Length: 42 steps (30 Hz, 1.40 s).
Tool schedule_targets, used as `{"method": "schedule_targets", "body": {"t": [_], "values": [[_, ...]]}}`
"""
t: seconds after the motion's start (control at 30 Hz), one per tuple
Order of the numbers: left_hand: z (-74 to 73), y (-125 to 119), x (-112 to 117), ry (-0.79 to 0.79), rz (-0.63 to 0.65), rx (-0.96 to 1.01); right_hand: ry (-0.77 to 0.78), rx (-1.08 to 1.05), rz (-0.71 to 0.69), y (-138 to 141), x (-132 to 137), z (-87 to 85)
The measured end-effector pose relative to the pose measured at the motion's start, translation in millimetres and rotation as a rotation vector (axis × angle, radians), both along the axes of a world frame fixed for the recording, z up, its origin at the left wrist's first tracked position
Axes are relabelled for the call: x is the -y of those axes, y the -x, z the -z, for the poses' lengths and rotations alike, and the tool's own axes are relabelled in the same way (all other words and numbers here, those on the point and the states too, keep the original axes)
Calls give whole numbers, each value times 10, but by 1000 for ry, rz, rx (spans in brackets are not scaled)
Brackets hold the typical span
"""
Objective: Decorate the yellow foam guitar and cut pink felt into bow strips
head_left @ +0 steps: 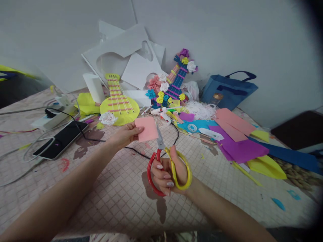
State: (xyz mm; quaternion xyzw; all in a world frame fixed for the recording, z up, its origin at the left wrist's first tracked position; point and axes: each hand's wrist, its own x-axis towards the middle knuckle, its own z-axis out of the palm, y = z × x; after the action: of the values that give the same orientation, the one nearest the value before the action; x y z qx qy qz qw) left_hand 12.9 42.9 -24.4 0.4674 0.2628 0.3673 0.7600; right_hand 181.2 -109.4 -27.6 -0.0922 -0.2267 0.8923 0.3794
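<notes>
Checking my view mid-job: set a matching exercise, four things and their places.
1. Small pink paper piece
2. Metal scissors with red and yellow handles
3. Blue fabric bag
4. Flat black-screened device

A. Behind flat pink paper sheets
B. In the right hand
C. Near the white power strip
D. In the left hand

Pairs: 1-D, 2-B, 3-A, 4-C

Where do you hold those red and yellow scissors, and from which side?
Best by the red loop and yellow loop, I'd say, coming from the near side, where the right hand has them. The loops are wide and face the person, while the blades point away, toward the pink paper in the left hand.
</notes>
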Motion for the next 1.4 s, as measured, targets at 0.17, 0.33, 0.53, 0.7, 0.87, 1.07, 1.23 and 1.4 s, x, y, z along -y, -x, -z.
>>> {"method": "schedule_targets", "body": {"t": [0.17, 0.33, 0.53, 0.7, 0.87, 1.07, 1.23, 1.4], "values": [[11, 3, -5, -7, 0, -1, 24, -3, 9, 9, -6, 17], [42, 22, -40, -23, 15, 13, 1, -24, -11, 7, -15, 57], [43, 25, -36, -27, 45, 11, -27, 43, 9, 13, 3, 26], [8, -3, 37, -43, 92, -30, -14, 2, 8, 9, -4, 16], [-11, -13, 50, -52, 114, -28, -14, -21, 23, 14, -8, 14], [17, 2, 18, -49, 103, -23, -15, -67, 22, 34, -7, 29], [30, 17, -7, -48, 105, -17, -19, -70, 24, 31, -17, 68], [15, 22, -7, -54, 111, -23, -32, -43, 40, 27, -7, 60]]}}
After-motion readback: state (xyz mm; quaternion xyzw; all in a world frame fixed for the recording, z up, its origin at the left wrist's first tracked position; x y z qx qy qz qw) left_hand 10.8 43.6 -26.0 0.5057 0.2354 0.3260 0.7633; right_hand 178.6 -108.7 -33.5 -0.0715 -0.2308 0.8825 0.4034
